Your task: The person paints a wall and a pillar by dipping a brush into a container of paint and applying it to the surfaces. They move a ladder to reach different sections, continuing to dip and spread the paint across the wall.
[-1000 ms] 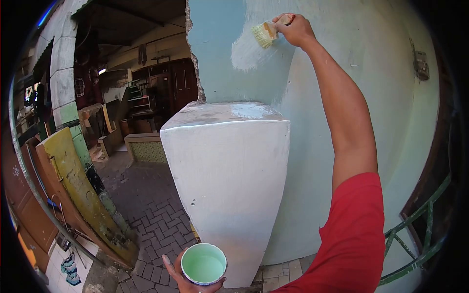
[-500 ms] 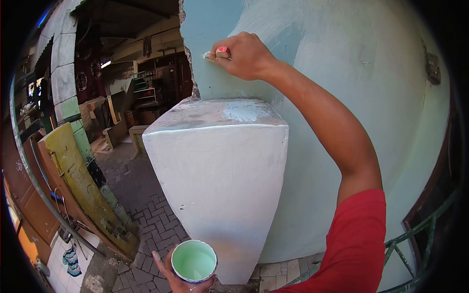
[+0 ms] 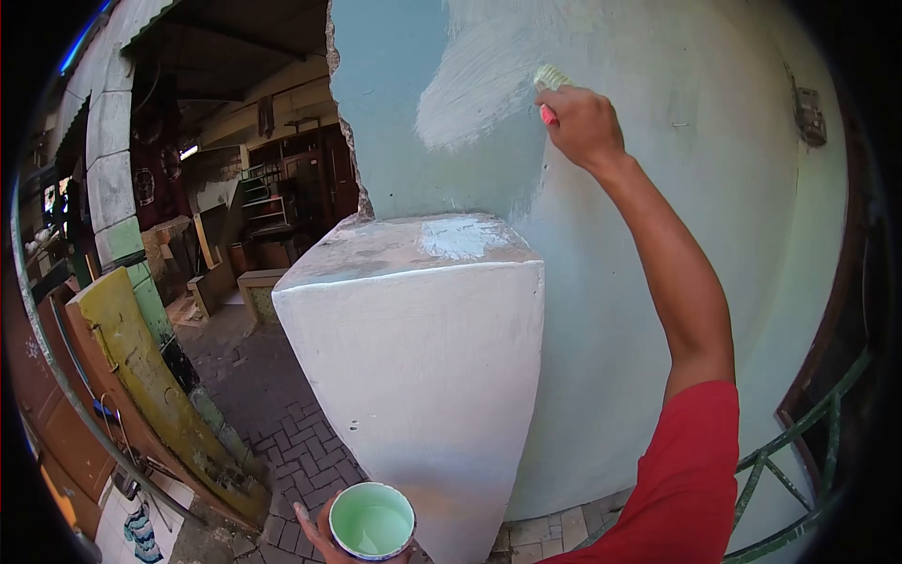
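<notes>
My right hand point(image 3: 583, 122) is raised against the pale green wall point(image 3: 658, 207) and grips a paintbrush point(image 3: 549, 86) with a pink handle; its bristles point up and touch the wall beside a patch of fresh light paint point(image 3: 479, 85). Low at the bottom edge, my left hand point(image 3: 324, 538) holds a round cup point(image 3: 372, 520) of light green paint from underneath. A white painted pillar point(image 3: 413, 376) stands between the two hands.
A ragged wall edge point(image 3: 346, 132) borders an open dim room with shelves and furniture point(image 3: 272, 207) at left. A yellow slab point(image 3: 141, 376) leans at lower left over brick paving point(image 3: 282, 414). A green metal railing point(image 3: 799, 451) runs at lower right.
My right hand swept the brush from the upper wall down and left to the wall's ragged edge, then back up to the right. The cup stayed low and nearly still.
</notes>
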Demonstrator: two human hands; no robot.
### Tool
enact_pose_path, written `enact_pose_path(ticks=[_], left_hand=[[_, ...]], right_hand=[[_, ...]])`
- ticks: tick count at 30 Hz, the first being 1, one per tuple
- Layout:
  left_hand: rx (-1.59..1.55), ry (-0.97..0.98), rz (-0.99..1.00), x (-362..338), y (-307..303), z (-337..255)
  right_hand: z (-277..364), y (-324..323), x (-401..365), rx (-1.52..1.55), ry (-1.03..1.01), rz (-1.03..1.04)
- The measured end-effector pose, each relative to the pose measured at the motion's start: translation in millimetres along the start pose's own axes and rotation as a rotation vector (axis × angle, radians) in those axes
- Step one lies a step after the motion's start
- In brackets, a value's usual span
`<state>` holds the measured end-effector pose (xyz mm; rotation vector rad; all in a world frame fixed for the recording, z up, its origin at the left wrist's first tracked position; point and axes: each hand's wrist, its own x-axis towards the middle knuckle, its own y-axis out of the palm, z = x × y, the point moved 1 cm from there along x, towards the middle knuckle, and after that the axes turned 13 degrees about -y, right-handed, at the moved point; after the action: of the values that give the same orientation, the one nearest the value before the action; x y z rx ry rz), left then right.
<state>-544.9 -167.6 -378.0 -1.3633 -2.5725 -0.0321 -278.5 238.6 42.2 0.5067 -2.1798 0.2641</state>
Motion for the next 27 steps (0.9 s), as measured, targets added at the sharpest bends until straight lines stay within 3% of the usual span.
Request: enact_pose_path(ticks=[4,6,8,10,12,13,16,18,19,20,22,26,27], left_hand=[[-0.097,0.242,0.062,28,11,18],[-0.033,0.238,0.108,40,17,19],[0.045,0.195,0.149,37,17,16],[0.204,0.196,0.201,27,20,-10],[0.111,0.091,0.218,23,20,-11],[0.137,0.138,0.180,25,21,3],[-0.004,0.038,0.205,23,18,-3],[-0.058,0.036,0.178,23,13,4],[-0.127,0.057,0.157,26,12,11],[-0.124,0.042,0.158,35,11,28],[-0.360,-0.198,0.150,48,3,67],[-0.440,-0.235,0.111,35,18,24],[-0.291,-0.115,0.099,30,23,15]], right_hand=[[64,-15,14,0.334,0.058,0.138],[74,-33,25,0.433,0.069,0.126],[78,-50,35,0.832,0.392,0.224],[62,-30,28,0.796,0.385,0.185],[38,-13,15,0.767,0.441,0.124],[16,-13,14,0.751,0.480,0.105],[-37,-33,14,0.443,0.549,-0.014],[-54,-54,16,0.102,0.468,-0.050],[-50,-47,12,0.110,0.472,-0.036],[-42,-38,9,0.089,0.349,-0.054],[-14,-10,-7,0.044,0.065,-0.043],[51,-13,-19,0.300,0.012,0.015],[59,-13,-25,0.391,-0.009,0.017]])
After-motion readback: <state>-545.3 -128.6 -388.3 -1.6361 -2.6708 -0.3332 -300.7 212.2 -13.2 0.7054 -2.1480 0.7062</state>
